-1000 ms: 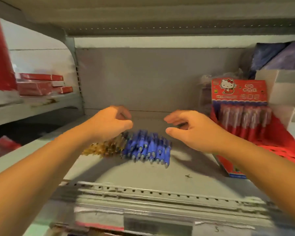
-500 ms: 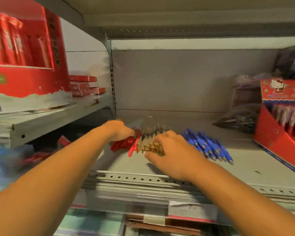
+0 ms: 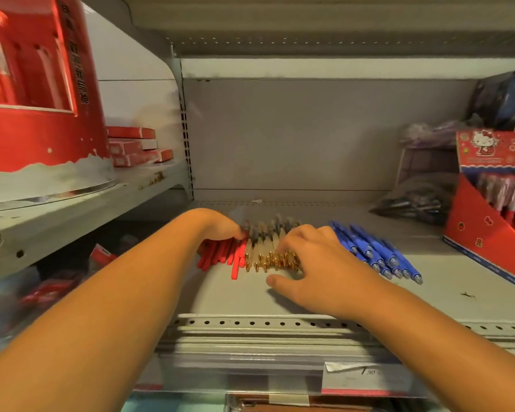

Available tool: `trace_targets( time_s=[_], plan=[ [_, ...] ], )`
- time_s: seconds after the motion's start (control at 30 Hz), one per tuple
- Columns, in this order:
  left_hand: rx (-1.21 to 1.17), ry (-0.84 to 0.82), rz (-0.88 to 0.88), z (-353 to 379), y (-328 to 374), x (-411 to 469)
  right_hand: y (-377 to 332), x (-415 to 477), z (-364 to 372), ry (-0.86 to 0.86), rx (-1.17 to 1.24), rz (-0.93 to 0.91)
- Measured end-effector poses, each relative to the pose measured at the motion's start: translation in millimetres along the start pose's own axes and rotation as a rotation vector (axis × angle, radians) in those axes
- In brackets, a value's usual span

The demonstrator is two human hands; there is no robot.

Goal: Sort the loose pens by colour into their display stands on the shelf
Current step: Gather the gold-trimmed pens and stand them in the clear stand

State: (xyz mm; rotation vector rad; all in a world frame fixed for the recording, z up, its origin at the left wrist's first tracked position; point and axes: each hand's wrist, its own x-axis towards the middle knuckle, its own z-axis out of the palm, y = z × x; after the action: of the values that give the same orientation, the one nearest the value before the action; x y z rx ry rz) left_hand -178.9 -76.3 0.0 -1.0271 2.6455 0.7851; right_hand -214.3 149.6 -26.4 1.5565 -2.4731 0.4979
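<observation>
Three loose groups of pens lie side by side on the grey shelf (image 3: 280, 298): red pens (image 3: 217, 255) on the left, clear pens with gold tips (image 3: 265, 257) in the middle, blue pens (image 3: 375, 251) on the right. My left hand (image 3: 217, 226) sits at the far end of the red pens, its fingers curled down onto them; whether it grips them is hidden. My right hand (image 3: 318, 263) rests with spread fingers on the gold-tipped pens, thumb on the shelf. A red cartoon-cat display stand (image 3: 482, 233) with red pens stands at the right.
A big red display box (image 3: 36, 90) and flat red boxes (image 3: 131, 145) sit on the neighbouring shelf at the left. A plastic bag of dark pens (image 3: 414, 200) lies at the back right. The perforated shelf lip (image 3: 250, 322) carries a price tag (image 3: 366, 377).
Both hands dropped from above the pens onto them. The right hand went from over the blue pens to the gold-tipped ones. My view swung left, bringing the red pens into sight.
</observation>
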Motion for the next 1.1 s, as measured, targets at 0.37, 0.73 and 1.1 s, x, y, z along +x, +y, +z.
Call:
trace_targets(
  time_s=[0.37, 0.73, 1.1],
  plan=[
    [0.034, -0.014, 0.011, 2.6, 3.1, -2.2, -26.1, 63.1, 3.2, -0.099, -0.082, -0.13],
    [0.155, -0.136, 0.005, 4.7, 15.9, -6.2, -7.8, 99.3, 6.5, -0.263, 0.153, -0.025],
    [0.118, -0.048, -0.097, 1.2, 4.3, -5.3, -16.2, 114.4, 11.4, -0.332, 0.084, -0.031]
  ],
)
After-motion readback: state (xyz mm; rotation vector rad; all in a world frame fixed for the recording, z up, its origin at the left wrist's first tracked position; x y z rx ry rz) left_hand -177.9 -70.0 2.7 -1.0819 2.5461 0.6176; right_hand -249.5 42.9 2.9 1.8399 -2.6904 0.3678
